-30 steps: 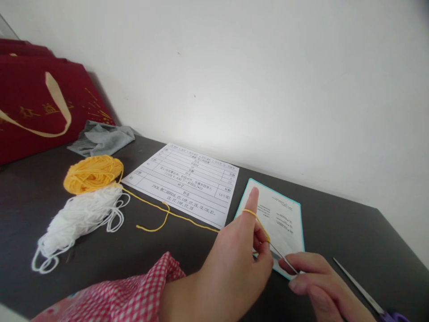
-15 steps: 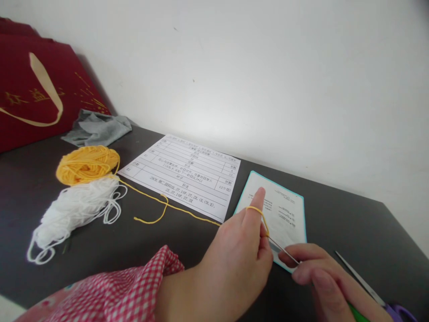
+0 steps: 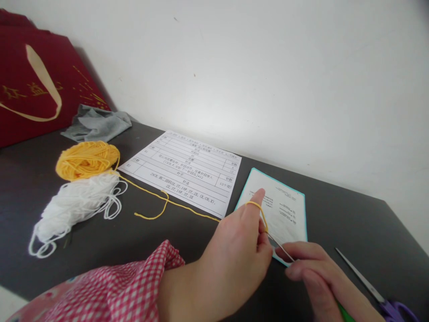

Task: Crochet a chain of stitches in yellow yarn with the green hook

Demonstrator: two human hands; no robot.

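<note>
My left hand (image 3: 231,259) points its index finger up, with yellow yarn (image 3: 263,214) looped over that finger; its other fingers are curled round the yarn. My right hand (image 3: 321,273) grips a thin metal crochet hook (image 3: 280,247) with a green handle (image 3: 345,313). The hook's tip meets the yarn beside my left fingers, where the details are hidden. From behind my left hand, the strand runs across the table to a yellow yarn skein (image 3: 87,160) on the left. A white yarn skein (image 3: 75,203) lies just in front of it.
A printed sheet (image 3: 184,172) and a blue-edged card (image 3: 279,205) lie on the dark table (image 3: 338,210). Purple-handled scissors (image 3: 372,288) rest at the right. Grey crumpled fabric (image 3: 98,123) and a red gift bag (image 3: 33,76) stand back left, near the white wall.
My right hand and the hook have shifted slightly left, nearer my left hand. The view has moved a little, and the yarn stays looped over the left index finger.
</note>
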